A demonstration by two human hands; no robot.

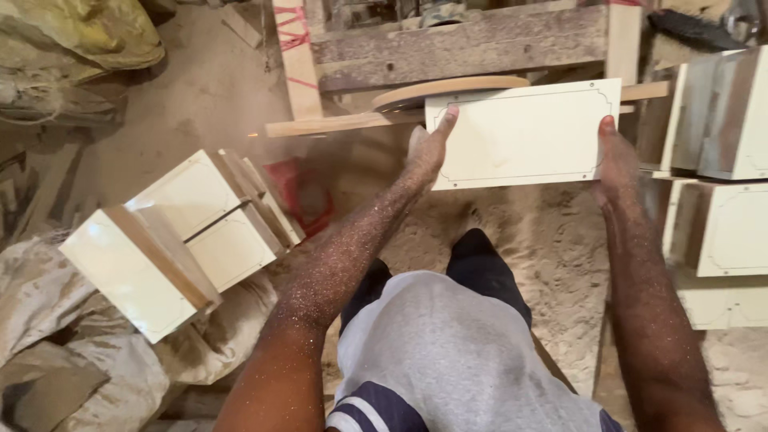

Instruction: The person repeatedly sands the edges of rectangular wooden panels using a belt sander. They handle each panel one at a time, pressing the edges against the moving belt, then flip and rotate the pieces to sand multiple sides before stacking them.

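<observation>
A cream rectangular panel (524,132) with a thin drawn border line is held flat in front of me. My left hand (430,146) grips its left edge, index finger on the top corner. My right hand (617,160) holds the right edge. The panel's upper edge meets a round wooden disc (448,88) mounted on a rough timber frame (464,40). Both forearms are coated in fine sawdust.
Stacked cream panels (184,232) lie to my left on sacks (72,360). More cream panels (720,160) are piled at the right. A wooden strip (336,124) runs across under the disc. Thick sawdust (536,240) covers the floor. A red object (298,192) sits by the left stack.
</observation>
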